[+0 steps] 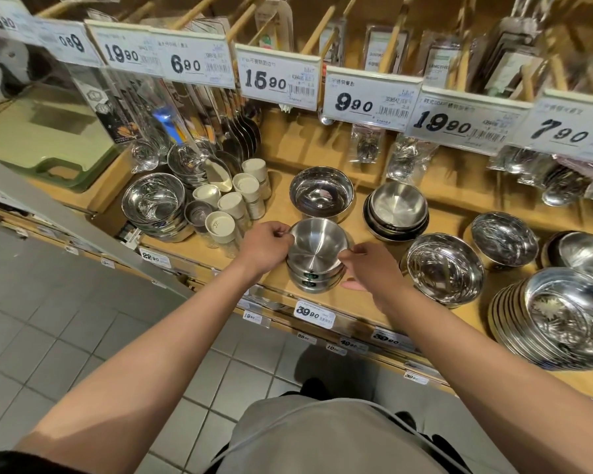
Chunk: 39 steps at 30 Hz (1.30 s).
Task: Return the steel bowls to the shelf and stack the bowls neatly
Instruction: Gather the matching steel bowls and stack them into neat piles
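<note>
A short stack of steel bowls (317, 254) stands near the front edge of the wooden shelf (326, 304). My left hand (266, 246) pinches the left rim of the top bowl. My right hand (370, 265) holds the right rim, with fingers reaching down the side of the stack. A single shiny bowl (320, 193) sits just behind the stack. Right of that one is another nested pile of bowls (396, 210).
More steel bowl stacks stand at the right (445, 268) (504, 239) (562, 316) and at the left (153, 203). Beige shaker jars (233, 206) crowd the left of my hands. Price tags and hanging utensil packs (278, 77) overhang the shelf. Below me is tiled floor (65, 336).
</note>
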Tool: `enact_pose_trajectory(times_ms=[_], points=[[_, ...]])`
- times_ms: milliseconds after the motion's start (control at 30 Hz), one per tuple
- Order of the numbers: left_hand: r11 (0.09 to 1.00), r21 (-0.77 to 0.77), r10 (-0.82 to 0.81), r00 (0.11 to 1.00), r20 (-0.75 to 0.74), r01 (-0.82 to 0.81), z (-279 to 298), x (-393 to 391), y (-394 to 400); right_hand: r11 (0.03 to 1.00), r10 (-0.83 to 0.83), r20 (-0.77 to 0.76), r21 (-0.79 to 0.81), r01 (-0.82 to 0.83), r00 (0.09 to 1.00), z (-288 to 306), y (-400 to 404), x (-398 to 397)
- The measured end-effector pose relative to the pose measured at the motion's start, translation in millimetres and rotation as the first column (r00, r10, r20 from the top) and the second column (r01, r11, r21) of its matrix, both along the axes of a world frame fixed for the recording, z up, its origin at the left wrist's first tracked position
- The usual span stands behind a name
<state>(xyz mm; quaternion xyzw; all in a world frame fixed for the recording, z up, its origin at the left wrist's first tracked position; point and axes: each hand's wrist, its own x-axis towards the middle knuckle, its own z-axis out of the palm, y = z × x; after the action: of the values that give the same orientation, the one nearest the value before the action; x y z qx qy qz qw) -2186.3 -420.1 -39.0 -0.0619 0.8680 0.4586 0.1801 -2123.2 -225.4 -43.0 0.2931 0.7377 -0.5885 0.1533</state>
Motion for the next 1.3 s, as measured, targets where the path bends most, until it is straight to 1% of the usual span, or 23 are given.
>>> enact_pose_trajectory(times_ms=[33,100,167,300,433,500,600,700,767,833,933,1033,1100,1167,1233,1300], points=[[1.000,0.008,0.022,0.999,0.042,-0.022,-0.2,1.6,1.2,0.999,0.019,0.012,0.026,-0.020,1.000,-0.5,1.4,-1.2],[0.998,0.035,0.048,0.993,0.108,-0.052,-2.0,5.5,4.2,0.999,0.044,0.009,0.018,-0.044,0.999,0.1,1.0,-2.4],[0.996,0.046,0.070,0.992,0.109,-0.076,-2.2,8.8,7.2,0.998,0.063,-0.011,0.007,-0.063,0.998,1.8,-0.9,-2.9],[0.985,0.086,0.140,0.985,0.098,-0.148,-0.5,13.4,12.3,0.988,0.132,-0.042,0.082,-0.128,0.990,7.6,3.8,-5.5],[0.939,0.221,0.226,0.958,0.177,-0.262,-0.5,23.8,22.5,0.974,0.188,-0.071,0.142,-0.177,0.980,18.0,11.1,-15.3],[0.917,0.241,0.269,0.939,0.214,-0.317,-4.1,31.1,28.5,0.972,0.197,-0.075,0.145,-0.185,0.977,19.1,12.3,-20.0],[0.904,0.231,0.305,0.922,0.239,-0.359,-12.9,43.6,34.8,0.976,0.186,-0.066,0.126,-0.177,0.980,18.5,13.3,-22.5],[0.902,0.218,0.322,0.916,0.238,-0.374,-18.6,54.4,35.8,0.981,0.188,-0.081,0.050,-0.185,0.979,16.9,11.4,-19.4],[0.890,0.226,0.344,0.908,0.237,-0.396,-20.0,56.9,33.9,0.977,0.213,-0.061,0.037,-0.212,0.975,15.5,10.0,-16.3],[0.874,0.255,0.356,0.902,0.245,-0.415,-18.6,55.3,31.7,0.983,0.186,-0.024,-0.009,-0.186,0.982,12.2,8.8,-12.9],[0.890,0.250,0.326,0.915,0.237,-0.381,-13.6,46.3,28.2,0.988,0.105,-0.030,-0.112,-0.107,0.994,9.5,5.9,-1.3],[0.925,0.252,0.232,0.947,0.220,-0.285,-8.3,33.6,22.2,0.983,0.000,-0.057,-0.184,-0.011,0.998,6.7,0.6,11.3],[0.948,0.239,0.161,0.965,0.207,-0.209,-5.3,24.3,17.4,0.969,-0.078,-0.014,-0.237,0.073,0.997,2.1,-5.5,19.0],[0.970,0.210,0.081,0.977,0.196,-0.122,-1.3,16.4,14.9,0.966,-0.090,0.040,-0.240,0.097,0.995,-1.1,-12.6,26.9],[0.980,0.194,0.016,0.981,0.192,-0.054,1.1,10.6,14.7,0.970,-0.072,0.035,-0.232,0.078,0.997,-2.2,-16.9,33.2],[0.983,0.183,-0.010,0.981,0.195,-0.026,1.6,7.8,14.9,0.970,-0.065,0.017,-0.234,0.067,0.998,-1.4,-15.3,34.2]])
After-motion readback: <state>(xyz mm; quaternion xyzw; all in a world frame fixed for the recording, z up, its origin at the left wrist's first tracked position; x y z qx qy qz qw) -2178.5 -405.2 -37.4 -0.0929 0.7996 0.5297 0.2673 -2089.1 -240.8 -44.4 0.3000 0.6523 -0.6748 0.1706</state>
